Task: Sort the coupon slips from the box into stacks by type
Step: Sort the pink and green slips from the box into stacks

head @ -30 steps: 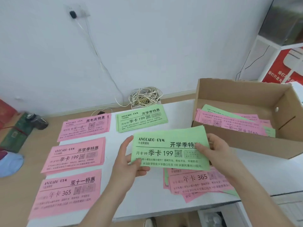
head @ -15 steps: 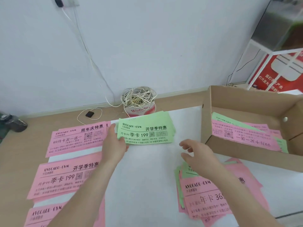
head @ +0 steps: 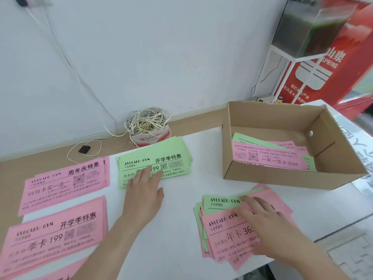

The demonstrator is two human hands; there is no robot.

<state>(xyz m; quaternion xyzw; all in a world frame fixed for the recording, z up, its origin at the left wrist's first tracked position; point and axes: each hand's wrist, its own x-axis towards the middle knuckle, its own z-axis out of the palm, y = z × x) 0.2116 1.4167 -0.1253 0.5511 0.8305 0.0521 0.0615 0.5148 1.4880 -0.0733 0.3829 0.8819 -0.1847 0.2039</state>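
Note:
A green coupon stack [head: 161,158] lies at the back centre of the white table. My left hand [head: 144,187] rests flat on its front edge, fingers straight. My right hand [head: 260,217] lies with spread fingers on a mixed pile of pink and green slips [head: 224,229] at the front right. Two pink stacks lie to the left: one at the back [head: 66,180], one nearer [head: 50,237]. A third pink stack [head: 60,276] shows at the bottom edge. The cardboard box [head: 272,178] at the right holds more pink and green slips [head: 268,156].
A tangled coil of white cable [head: 147,122] sits on a small tub behind the green stack, with a black plug [head: 84,149] beside it. A white shelf with a dark tank [head: 306,29] and a red poster [head: 323,73] stand at the right. The table's right edge [head: 333,229] runs past the pile.
The green slip held in both hands went onto the green stack at the back. My left hand now lies flat on it. My right hand dropped onto the mixed pile.

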